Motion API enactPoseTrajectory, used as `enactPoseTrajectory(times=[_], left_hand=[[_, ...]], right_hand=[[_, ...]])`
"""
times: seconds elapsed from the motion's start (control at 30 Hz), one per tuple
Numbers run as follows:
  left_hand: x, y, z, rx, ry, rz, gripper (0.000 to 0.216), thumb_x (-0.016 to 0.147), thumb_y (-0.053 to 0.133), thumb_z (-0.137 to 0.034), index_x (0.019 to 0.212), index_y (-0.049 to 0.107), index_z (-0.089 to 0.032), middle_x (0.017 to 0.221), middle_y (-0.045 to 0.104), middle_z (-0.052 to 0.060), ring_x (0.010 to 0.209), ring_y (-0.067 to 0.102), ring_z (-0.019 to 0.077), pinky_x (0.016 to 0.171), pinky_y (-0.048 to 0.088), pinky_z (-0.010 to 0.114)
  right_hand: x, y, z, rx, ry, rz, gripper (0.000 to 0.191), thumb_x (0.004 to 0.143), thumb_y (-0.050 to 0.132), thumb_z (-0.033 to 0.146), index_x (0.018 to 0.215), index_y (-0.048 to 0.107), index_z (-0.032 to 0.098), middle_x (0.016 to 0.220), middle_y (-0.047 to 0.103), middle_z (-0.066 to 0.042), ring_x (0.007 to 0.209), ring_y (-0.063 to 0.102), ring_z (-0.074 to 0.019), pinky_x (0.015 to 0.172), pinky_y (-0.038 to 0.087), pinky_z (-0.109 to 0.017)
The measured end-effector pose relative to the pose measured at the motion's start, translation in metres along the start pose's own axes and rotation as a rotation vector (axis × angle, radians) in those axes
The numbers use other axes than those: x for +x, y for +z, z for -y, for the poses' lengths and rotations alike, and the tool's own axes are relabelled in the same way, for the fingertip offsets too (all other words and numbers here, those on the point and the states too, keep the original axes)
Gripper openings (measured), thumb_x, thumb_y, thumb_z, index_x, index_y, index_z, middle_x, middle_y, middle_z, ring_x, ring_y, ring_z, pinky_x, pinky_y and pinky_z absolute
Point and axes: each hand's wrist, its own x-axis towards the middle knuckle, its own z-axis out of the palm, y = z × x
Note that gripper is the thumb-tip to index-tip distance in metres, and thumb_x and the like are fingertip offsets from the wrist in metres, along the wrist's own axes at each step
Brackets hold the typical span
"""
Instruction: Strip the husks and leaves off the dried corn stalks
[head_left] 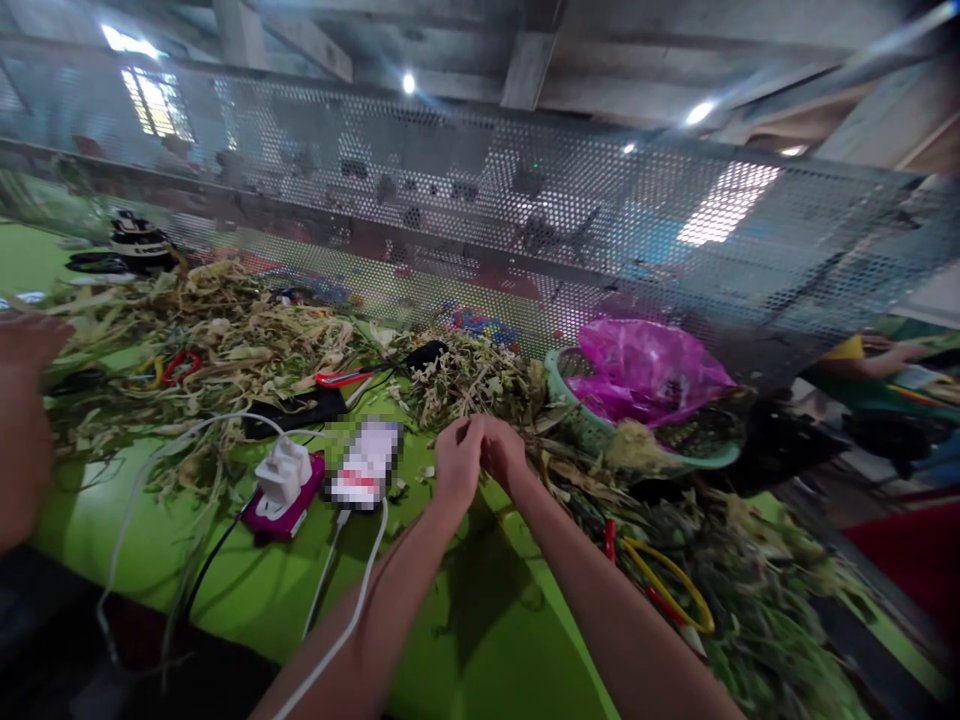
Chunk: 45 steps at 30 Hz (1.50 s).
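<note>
My left hand [456, 458] and my right hand [504, 452] meet at the middle of the green table [465, 660], fingers pressed together. What they hold, if anything, is hidden by the fingers. Just beyond them lies a heap of dried leaves and stems [476, 375]. Left of my left hand, a phone [367, 465] lies with its screen lit and white cables by it. Next to it is a purple power strip [289, 515] with white plugs [282, 470] in it.
A green basket [559, 385] with a pink plastic bag [652, 370] stands at right. Yellow-handled [679, 580] and red-handled cutters [341, 378] lie among plant scraps [255, 330]. Perforated metal screen [450, 200] runs behind. Another person's arm [22, 430] is at far left.
</note>
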Motion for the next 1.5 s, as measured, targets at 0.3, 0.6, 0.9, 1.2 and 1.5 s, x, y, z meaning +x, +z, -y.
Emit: enactPoseTrajectory(times=[0.3,0.6,0.9,1.2,1.5], left_hand=[[0.014,-0.009,0.016,-0.046,-0.175,-0.072,0.014,0.079,0.051,-0.023,0.088,0.058,-0.016,0.085,0.065,0.004,0.075,0.059,0.0132,0.064,0.044,0.023],[0.011,-0.002,0.018,0.005,-0.115,0.147,0.013,0.074,0.059,-0.018,0.085,0.064,-0.014,0.088,0.069,0.008,0.081,0.061,0.0162,0.077,0.046,0.028],[0.009,-0.004,0.023,0.06,-0.106,0.161,0.007,0.069,0.058,-0.019,0.072,0.061,-0.014,0.07,0.062,0.002,0.067,0.054,0.0132,0.065,0.04,0.024],[0.007,-0.007,0.017,0.168,-0.072,0.088,0.011,0.07,0.059,-0.026,0.07,0.057,-0.016,0.068,0.059,0.0,0.066,0.052,0.0137,0.065,0.038,0.025],[0.005,-0.005,0.017,0.145,-0.048,0.127,0.01,0.072,0.061,-0.025,0.074,0.059,-0.016,0.073,0.061,0.002,0.071,0.054,0.0144,0.069,0.041,0.026]], right_hand=[[-0.007,-0.025,-0.002,-0.018,0.04,-0.042,0.01,0.08,0.054,0.027,0.079,0.063,0.023,0.077,0.069,-0.001,0.073,0.062,-0.0157,0.06,0.036,-0.023],[-0.035,-0.034,-0.018,0.195,-0.136,-0.129,0.013,0.079,0.053,0.023,0.084,0.064,0.022,0.086,0.07,-0.002,0.077,0.063,-0.0181,0.069,0.043,-0.026],[-0.043,-0.023,-0.034,0.565,-0.008,-0.134,0.029,0.077,0.059,0.043,0.092,0.06,0.019,0.083,0.068,-0.006,0.073,0.063,-0.0204,0.066,0.048,-0.03],[-0.048,-0.026,-0.04,0.565,-0.017,-0.095,0.029,0.078,0.059,0.046,0.087,0.062,0.018,0.078,0.067,-0.004,0.067,0.059,-0.0177,0.062,0.045,-0.027],[-0.047,-0.023,-0.043,0.447,0.02,-0.133,0.02,0.079,0.053,0.039,0.075,0.062,0.02,0.069,0.066,-0.003,0.065,0.059,-0.0195,0.061,0.042,-0.028]])
